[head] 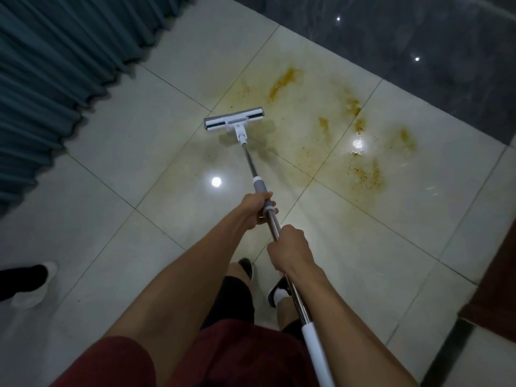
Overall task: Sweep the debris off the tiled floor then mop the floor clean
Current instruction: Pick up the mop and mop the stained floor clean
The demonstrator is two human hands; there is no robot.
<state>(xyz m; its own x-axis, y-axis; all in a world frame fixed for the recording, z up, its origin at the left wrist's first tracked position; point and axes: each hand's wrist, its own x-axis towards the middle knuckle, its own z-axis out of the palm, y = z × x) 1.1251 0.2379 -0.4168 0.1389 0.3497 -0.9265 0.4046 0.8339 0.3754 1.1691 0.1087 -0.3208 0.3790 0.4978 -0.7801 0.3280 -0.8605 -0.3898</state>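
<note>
I hold a flat mop with a metal pole [249, 160] and a white and grey head [234, 120] that lies flat on the pale tiled floor [156, 152]. My left hand [255, 209] grips the pole at its grey collar. Lower down the pole, my right hand [289, 251] grips the bare metal. Yellow-brown smears and specks [283, 82] spread over the tiles to the right of the mop head, with more stains [365, 174] further right. The tile just behind the mop head looks wet and darkened.
A teal pleated curtain [55, 65] hangs along the left. A dark glossy wall [418, 37] runs along the top right. A brown piece of furniture [494, 289] stands at the right edge. Another person's leg and white shoe [36, 280] are at the left. My feet [275, 293] are below the hands.
</note>
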